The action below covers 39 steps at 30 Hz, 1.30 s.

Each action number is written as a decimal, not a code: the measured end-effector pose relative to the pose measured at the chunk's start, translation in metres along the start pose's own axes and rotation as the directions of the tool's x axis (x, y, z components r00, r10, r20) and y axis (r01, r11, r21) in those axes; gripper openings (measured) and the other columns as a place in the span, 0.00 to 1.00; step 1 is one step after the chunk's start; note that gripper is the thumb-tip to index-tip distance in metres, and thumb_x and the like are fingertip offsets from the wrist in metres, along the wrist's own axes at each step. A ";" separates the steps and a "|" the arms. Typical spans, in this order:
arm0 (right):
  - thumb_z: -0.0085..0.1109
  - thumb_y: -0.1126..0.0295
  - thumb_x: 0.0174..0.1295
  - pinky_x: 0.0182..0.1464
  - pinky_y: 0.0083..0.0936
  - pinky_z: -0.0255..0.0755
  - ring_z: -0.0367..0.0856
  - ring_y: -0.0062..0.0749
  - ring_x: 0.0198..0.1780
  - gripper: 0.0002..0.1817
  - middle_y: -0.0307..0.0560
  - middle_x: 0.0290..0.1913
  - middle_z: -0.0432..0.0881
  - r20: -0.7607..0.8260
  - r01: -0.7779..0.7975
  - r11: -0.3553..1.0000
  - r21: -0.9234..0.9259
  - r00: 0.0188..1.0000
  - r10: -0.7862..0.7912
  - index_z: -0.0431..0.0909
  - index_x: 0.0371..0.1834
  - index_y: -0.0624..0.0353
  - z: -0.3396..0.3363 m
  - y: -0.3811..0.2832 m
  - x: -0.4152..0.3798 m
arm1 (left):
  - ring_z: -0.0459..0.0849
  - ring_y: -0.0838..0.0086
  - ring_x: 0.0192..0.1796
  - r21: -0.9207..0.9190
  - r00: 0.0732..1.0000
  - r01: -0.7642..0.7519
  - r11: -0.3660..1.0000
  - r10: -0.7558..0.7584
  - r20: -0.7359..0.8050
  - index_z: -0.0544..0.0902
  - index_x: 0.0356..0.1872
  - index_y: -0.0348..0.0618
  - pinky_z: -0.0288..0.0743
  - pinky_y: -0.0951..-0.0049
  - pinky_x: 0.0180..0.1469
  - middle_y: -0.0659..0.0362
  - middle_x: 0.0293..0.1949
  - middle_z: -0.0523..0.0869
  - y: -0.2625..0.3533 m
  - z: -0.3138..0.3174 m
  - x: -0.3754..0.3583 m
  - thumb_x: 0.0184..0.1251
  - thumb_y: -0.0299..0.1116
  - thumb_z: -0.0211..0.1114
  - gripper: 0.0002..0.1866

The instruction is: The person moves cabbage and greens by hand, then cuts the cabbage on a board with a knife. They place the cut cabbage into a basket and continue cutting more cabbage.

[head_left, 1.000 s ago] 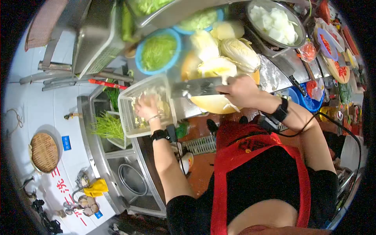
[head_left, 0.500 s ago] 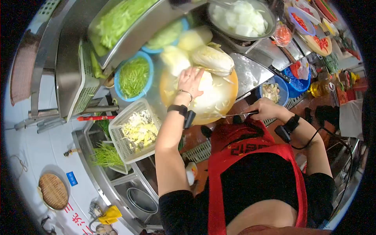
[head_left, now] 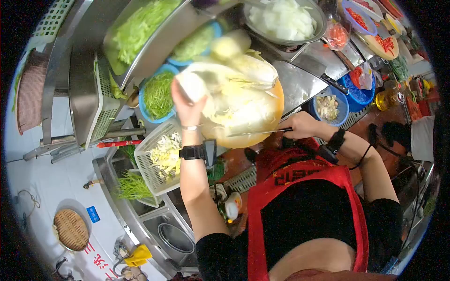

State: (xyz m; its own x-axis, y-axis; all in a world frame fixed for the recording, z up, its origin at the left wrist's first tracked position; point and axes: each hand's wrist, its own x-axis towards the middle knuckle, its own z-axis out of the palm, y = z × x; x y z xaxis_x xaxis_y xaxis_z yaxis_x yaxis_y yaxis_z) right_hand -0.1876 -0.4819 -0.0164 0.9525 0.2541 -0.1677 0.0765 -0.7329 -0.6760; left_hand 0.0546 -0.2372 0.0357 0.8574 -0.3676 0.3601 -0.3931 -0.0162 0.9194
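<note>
My left hand [head_left: 186, 107] grips a pale napa cabbage piece [head_left: 193, 85] by its thick white end, at the left side of the round yellow cutting board [head_left: 275, 110]. The piece looks tilted and slightly blurred. In my right hand [head_left: 302, 124] is the dark handle of a knife [head_left: 253, 133], its blade lying across the board's near edge. Loose cabbage leaves and shreds [head_left: 238, 99] are spread over the board. Behind them rests a cut napa cabbage [head_left: 257, 71], with another pale cabbage [head_left: 229, 44] further back.
Left of the board are a blue bowl of green shreds [head_left: 159, 95] and a white basket [head_left: 146, 166] of cut pieces. A metal bowl of white chunks [head_left: 283, 21] stands behind. At right, a cleaver [head_left: 333, 83] lies near a blue bowl [head_left: 328, 107].
My left hand has moved left from the board's middle, lifting and tilting the cabbage piece. The knife has shifted slightly left with my right hand. Leaves now lie more spread out.
</note>
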 end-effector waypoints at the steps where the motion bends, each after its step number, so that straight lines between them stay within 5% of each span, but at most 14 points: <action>1: 0.55 0.58 0.48 0.35 0.38 0.74 0.79 0.48 0.29 0.19 0.54 0.28 0.80 0.049 -0.090 0.996 -0.020 0.995 0.090 0.79 0.46 0.42 0.002 -0.005 0.007 | 0.63 0.64 0.63 -0.026 1.000 -0.006 1.000 0.005 -0.009 0.51 0.66 0.40 0.60 0.65 0.63 0.52 0.62 0.63 0.004 -0.011 0.002 0.36 0.24 0.70 0.51; 3: 0.54 0.56 0.51 0.35 0.38 0.74 0.79 0.49 0.30 0.18 0.55 0.28 0.80 0.059 -0.178 0.984 0.003 0.982 0.178 0.79 0.45 0.42 0.002 -0.007 0.013 | 0.62 0.64 0.63 -0.110 0.998 0.042 0.993 -0.047 -0.048 0.51 0.66 0.40 0.59 0.65 0.64 0.52 0.62 0.62 0.010 -0.025 -0.004 0.36 0.23 0.70 0.51; 6: 0.53 0.55 0.53 0.37 0.38 0.74 0.80 0.49 0.33 0.18 0.55 0.31 0.80 -0.244 -0.222 0.974 -0.035 0.947 0.207 0.79 0.45 0.47 0.006 0.013 0.020 | 0.62 0.64 0.63 -0.245 0.986 0.112 0.963 -0.139 -0.094 0.51 0.66 0.38 0.58 0.65 0.64 0.52 0.63 0.61 0.035 -0.032 -0.019 0.35 0.24 0.70 0.51; 9: 0.53 0.56 0.54 0.38 0.39 0.74 0.79 0.50 0.34 0.18 0.56 0.33 0.81 -0.406 -0.280 0.956 0.087 0.866 0.291 0.79 0.45 0.50 0.004 0.031 0.022 | 0.62 0.63 0.63 -0.064 0.998 0.052 0.997 -0.054 -0.033 0.53 0.66 0.38 0.57 0.65 0.64 0.52 0.62 0.62 0.038 -0.044 -0.030 0.36 0.26 0.70 0.50; 11: 0.53 0.57 0.54 0.39 0.39 0.74 0.79 0.51 0.35 0.18 0.57 0.34 0.80 -0.356 -0.310 0.937 0.161 0.867 0.348 0.78 0.46 0.52 -0.005 0.028 0.021 | 0.64 0.60 0.62 0.227 0.991 0.014 0.974 -0.044 0.125 0.59 0.63 0.41 0.59 0.64 0.64 0.48 0.59 0.65 0.043 -0.037 -0.033 0.33 0.32 0.71 0.48; 13: 0.53 0.58 0.54 0.40 0.39 0.74 0.79 0.52 0.36 0.19 0.58 0.35 0.80 -0.359 -0.258 0.958 0.124 0.889 0.285 0.77 0.46 0.55 -0.003 0.032 0.020 | 0.65 0.55 0.61 0.691 0.922 -0.244 0.681 -0.059 0.383 0.63 0.61 0.42 0.60 0.60 0.63 0.45 0.57 0.65 0.049 -0.016 -0.039 0.31 0.33 0.71 0.46; 15: 0.52 0.58 0.54 0.41 0.39 0.73 0.79 0.53 0.36 0.19 0.59 0.35 0.80 -0.375 -0.254 0.956 0.148 0.880 0.292 0.76 0.47 0.56 0.004 0.031 0.019 | 0.68 0.48 0.57 0.735 0.842 -0.216 0.643 -0.258 0.474 0.65 0.60 0.43 0.63 0.56 0.60 0.43 0.57 0.67 0.028 0.012 -0.054 0.32 0.36 0.70 0.44; 18: 0.52 0.59 0.54 0.42 0.41 0.72 0.78 0.54 0.37 0.19 0.61 0.35 0.79 -0.352 -0.272 0.943 0.190 0.878 0.324 0.75 0.47 0.57 0.002 0.018 0.016 | 0.68 0.48 0.56 0.729 0.802 -0.289 0.621 -0.258 0.538 0.68 0.58 0.44 0.63 0.56 0.60 0.44 0.57 0.67 -0.025 0.045 -0.083 0.35 0.39 0.69 0.40; 20: 0.51 0.61 0.55 0.41 0.43 0.72 0.78 0.56 0.36 0.18 0.63 0.32 0.78 -0.327 -0.287 0.937 0.199 0.882 0.339 0.74 0.46 0.59 0.000 0.006 0.010 | 0.68 0.49 0.57 0.731 0.840 -0.441 0.521 -0.048 0.541 0.70 0.56 0.44 0.62 0.56 0.60 0.44 0.58 0.67 -0.042 0.056 -0.095 0.39 0.42 0.69 0.37; 21: 0.51 0.61 0.55 0.41 0.43 0.72 0.78 0.56 0.36 0.18 0.63 0.32 0.78 -0.327 -0.291 0.936 0.198 0.881 0.342 0.74 0.46 0.59 -0.001 -0.001 0.006 | 0.68 0.49 0.57 0.728 0.839 -0.442 0.524 -0.047 0.542 0.70 0.56 0.44 0.62 0.56 0.60 0.44 0.58 0.67 -0.048 0.057 -0.100 0.39 0.42 0.69 0.37; 23: 0.52 0.62 0.55 0.36 0.44 0.73 0.78 0.56 0.32 0.17 0.63 0.28 0.78 -0.306 -0.327 0.927 0.182 0.877 0.370 0.74 0.44 0.59 -0.003 -0.019 -0.001 | 0.68 0.53 0.57 0.815 0.905 -0.426 0.392 0.185 0.384 0.72 0.55 0.45 0.62 0.56 0.60 0.47 0.58 0.67 -0.051 0.054 -0.113 0.43 0.44 0.68 0.33; 29: 0.50 0.64 0.57 0.26 0.46 0.70 0.76 0.55 0.22 0.16 0.58 0.19 0.75 -0.317 -0.229 0.971 0.062 0.918 0.237 0.67 0.46 0.59 0.014 -0.031 -0.003 | 0.69 0.58 0.57 0.849 0.908 -0.417 0.324 0.107 0.405 0.73 0.53 0.47 0.63 0.58 0.59 0.54 0.56 0.70 -0.048 0.040 -0.130 0.43 0.44 0.68 0.32; 31: 0.49 0.64 0.57 0.23 0.44 0.70 0.76 0.52 0.20 0.14 0.56 0.18 0.76 -0.292 -0.234 0.965 -0.121 0.937 0.191 0.67 0.41 0.61 0.022 -0.028 0.004 | 0.69 0.58 0.57 0.850 0.904 -0.421 0.316 0.071 0.422 0.72 0.54 0.47 0.64 0.58 0.59 0.54 0.56 0.71 -0.050 0.038 -0.126 0.42 0.42 0.69 0.33; 39: 0.46 0.69 0.58 0.23 0.38 0.74 0.82 0.44 0.25 0.11 0.50 0.22 0.80 -0.048 -0.369 0.856 -0.362 0.925 0.378 0.66 0.42 0.62 0.015 -0.050 0.052 | 0.71 0.58 0.55 0.799 0.908 -0.415 0.434 0.142 0.394 0.72 0.53 0.46 0.68 0.63 0.56 0.54 0.56 0.71 -0.067 0.032 -0.126 0.37 0.38 0.71 0.35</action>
State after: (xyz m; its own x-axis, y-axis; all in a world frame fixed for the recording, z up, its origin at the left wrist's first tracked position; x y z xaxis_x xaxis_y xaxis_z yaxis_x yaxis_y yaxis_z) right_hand -0.1459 -0.4229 -0.0021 0.9238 -0.0726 -0.3759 -0.1792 -0.9496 -0.2572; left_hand -0.0375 -0.2199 -0.0764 0.5918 -0.7026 0.3952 -0.7921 -0.5978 0.1233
